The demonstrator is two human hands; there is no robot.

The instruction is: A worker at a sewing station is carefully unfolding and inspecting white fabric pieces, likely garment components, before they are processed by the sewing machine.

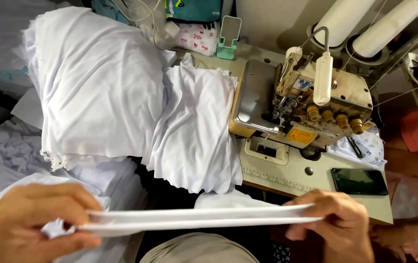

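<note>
Fingers [55,195] of the left hand [29,224] curl shut over one end of a white fabric strip [194,219], thumb on top, a crumpled bit of cloth bunched under the grip. Fingers of the right hand [338,226] are closed on the other end, thumb above and fingertips below, pinching the folded edges together.

The strip hangs taut between the two hands, low in the view and close to the body. Its long axis runs left to right, nearly level, the right end a touch higher. It is folded flat, with two or three layers showing along the edge.

Position relative to the machine: the overlock sewing machine [306,107] sits up and to the right of the strip, on a pale table [291,175]. The right hand is the nearer one to it, lying just below the table's front edge; the left hand is well apart from it.

Around: a heap of white fabric [97,83] piled at left, another white piece [199,131] draped off the table beside the machine. A dark phone [360,181] lies flat on the table, near the right hand. Two white thread cones [364,22] stand behind the machine. A green phone stand [229,36] is at the back.
</note>
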